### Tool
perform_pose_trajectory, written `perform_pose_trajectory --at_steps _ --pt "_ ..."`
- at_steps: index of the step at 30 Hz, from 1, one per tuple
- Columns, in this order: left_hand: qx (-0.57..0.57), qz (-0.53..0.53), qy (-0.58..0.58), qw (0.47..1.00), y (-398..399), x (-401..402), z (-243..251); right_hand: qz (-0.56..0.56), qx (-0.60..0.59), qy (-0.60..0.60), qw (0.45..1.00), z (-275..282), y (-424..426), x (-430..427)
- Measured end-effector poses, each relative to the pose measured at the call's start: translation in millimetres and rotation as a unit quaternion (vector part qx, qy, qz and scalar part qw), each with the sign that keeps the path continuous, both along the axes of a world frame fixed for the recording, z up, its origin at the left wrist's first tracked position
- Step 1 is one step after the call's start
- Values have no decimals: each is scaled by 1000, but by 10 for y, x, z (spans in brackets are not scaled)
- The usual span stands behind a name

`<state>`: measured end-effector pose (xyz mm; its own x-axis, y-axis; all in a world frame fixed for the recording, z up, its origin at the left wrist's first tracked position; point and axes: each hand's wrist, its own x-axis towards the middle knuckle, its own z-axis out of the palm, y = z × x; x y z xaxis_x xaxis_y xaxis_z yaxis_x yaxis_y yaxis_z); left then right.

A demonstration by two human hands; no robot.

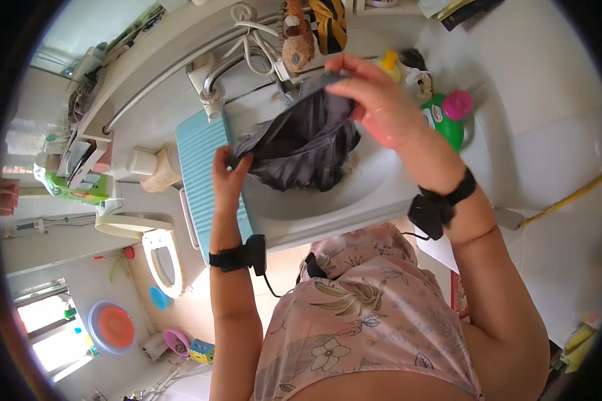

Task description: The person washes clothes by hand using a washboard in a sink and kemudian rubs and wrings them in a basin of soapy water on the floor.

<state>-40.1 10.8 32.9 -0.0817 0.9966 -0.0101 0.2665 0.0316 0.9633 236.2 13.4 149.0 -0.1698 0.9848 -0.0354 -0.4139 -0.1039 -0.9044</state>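
A dark grey garment or cloth [306,145] hangs stretched between my two hands over a white washbasin [381,195]; its exact kind cannot be told. At its left end, my left hand [230,173] pinches the edge between thumb and fingers, above a light blue ribbed washboard [203,165]. My right hand [373,100] grips the upper right end of the edge, raised near the faucet side. The dark cloth sags in folds between them, its lower part over the basin bowl. Each wrist wears a black strap with a small device.
A green bottle with a pink cap [444,120] and a yellow pump top [390,61] stand right of the basin. Behind it are a chrome-and-white faucet fitting [211,97], white cables [256,40] and a plush toy [297,47]. A toilet [163,260] is at the left.
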Motion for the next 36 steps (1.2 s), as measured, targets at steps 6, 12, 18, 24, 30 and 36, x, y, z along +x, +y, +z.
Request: perform_pose_trajectory --at_steps 6,12,18,24,30,36 --pt "135 -43 -37 989 -118 129 905 127 271 -14 954 971 -62 212" --pt "155 -5 72 985 -134 -43 172 6 295 -483 825 -91 -59 203" --pt "-80 -151 374 912 -497 -101 -889 25 104 -696 710 -1933 -154 656" --pt "-137 -76 178 971 -403 -135 -562 190 21 -402 896 -1275 -14 576" --pt "34 -179 294 938 -328 -209 711 158 190 -546 800 -112 -31 686" --pt "-67 -191 491 847 -137 -193 479 113 236 -739 621 -401 102 809"
